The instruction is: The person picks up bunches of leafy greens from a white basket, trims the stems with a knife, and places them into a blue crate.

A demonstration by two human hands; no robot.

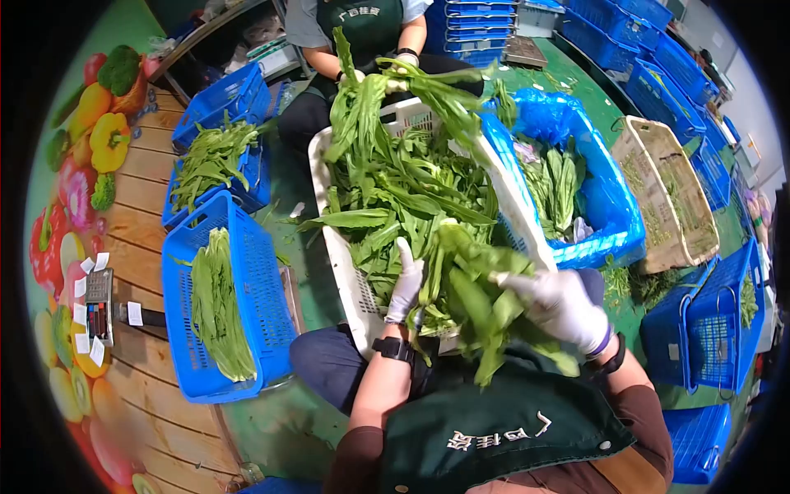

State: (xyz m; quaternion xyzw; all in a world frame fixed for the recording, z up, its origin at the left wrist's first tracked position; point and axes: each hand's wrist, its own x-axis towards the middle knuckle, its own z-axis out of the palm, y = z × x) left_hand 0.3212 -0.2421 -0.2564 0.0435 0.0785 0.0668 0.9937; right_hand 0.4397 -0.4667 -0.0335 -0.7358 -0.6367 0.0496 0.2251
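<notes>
A bunch of long-leaved greens (469,276) stands over the near end of a white plastic crate (355,300). My left hand (406,288), in a white glove, closes around the left side of this bunch, thumb pointing up and the other fingers mostly hidden by leaves. On the bunch's right side my gloved right hand (568,309) grips leaves, its fingers partly covered and slightly blurred. More loose leafy greens (420,181) fill the crate. Across from me, a co-worker's gloved hands (399,74) hold another bunch of greens (358,115) above the far end.
To the left, a blue basket (276,305) holds laid-out greens, with another pile of greens (216,156) behind it. A blue-lined crate (609,189) with greens stands at right, beside a beige crate (629,136). A small scale (99,309) sits far left.
</notes>
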